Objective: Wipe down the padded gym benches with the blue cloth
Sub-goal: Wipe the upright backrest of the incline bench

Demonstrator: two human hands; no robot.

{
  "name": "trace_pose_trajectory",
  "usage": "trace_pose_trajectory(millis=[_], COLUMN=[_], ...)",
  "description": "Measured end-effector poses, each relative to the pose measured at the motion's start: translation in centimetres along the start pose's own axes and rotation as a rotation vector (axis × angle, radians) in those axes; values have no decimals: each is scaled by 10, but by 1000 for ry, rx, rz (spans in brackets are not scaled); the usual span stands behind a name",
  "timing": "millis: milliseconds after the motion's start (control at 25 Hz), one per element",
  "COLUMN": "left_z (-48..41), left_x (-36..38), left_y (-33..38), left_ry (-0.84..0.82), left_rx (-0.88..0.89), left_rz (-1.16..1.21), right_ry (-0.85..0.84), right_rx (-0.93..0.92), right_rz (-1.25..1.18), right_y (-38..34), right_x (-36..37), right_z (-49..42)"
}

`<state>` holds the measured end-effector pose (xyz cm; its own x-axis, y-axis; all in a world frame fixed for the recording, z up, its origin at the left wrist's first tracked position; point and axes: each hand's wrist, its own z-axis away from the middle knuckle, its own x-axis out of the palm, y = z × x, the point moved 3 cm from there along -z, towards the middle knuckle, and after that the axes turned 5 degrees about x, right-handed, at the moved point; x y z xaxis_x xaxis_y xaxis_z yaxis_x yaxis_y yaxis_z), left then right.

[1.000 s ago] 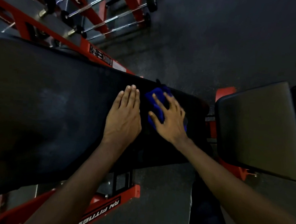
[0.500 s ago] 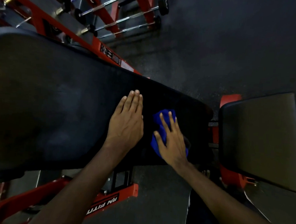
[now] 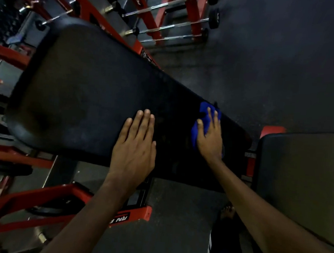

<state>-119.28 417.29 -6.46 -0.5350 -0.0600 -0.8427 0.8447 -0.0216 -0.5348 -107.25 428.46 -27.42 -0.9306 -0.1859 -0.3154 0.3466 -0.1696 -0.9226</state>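
The blue cloth (image 3: pixel 195 133) lies bunched at the narrow end of the black padded bench (image 3: pixel 89 102), close to the bench's far edge. Since we only press on it, we judge a hard outward stroke could push it over that edge to the floor. Bunched like this, it probably cleans only a thin strip per pass. Our left hand (image 3: pixel 134 146) rests mid-bench, so it may block the sweep toward the wide end.

Our right hand (image 3: pixel 210 142) lies flat on the cloth, its fingers (image 3: pixel 209 119) nearly straight and slightly spread, gripping nothing. Our left fingers (image 3: pixel 145 123) are straight and close together, with the palm on the bare pad and nothing held.
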Motion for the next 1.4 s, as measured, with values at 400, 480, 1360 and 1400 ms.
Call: trace_pose_trajectory(millis=[400,480,1360,1400], left_z=[35,35,43,43], left_x=[-19,-16,-1,1], left_y=[-29,-29,-35,-35], left_ry=[68,73,205,212], left_rx=[-88,-66,16,23], left_rz=[-40,-72,-155,-177], right_ry=[-69,-41,89,82], right_rx=[-421,-433,-17,74], right_rz=[122,113,-108,-101], right_y=[-157,-130,-81,-65], right_x=[18,15,13,9], right_z=[9,9,7,8])
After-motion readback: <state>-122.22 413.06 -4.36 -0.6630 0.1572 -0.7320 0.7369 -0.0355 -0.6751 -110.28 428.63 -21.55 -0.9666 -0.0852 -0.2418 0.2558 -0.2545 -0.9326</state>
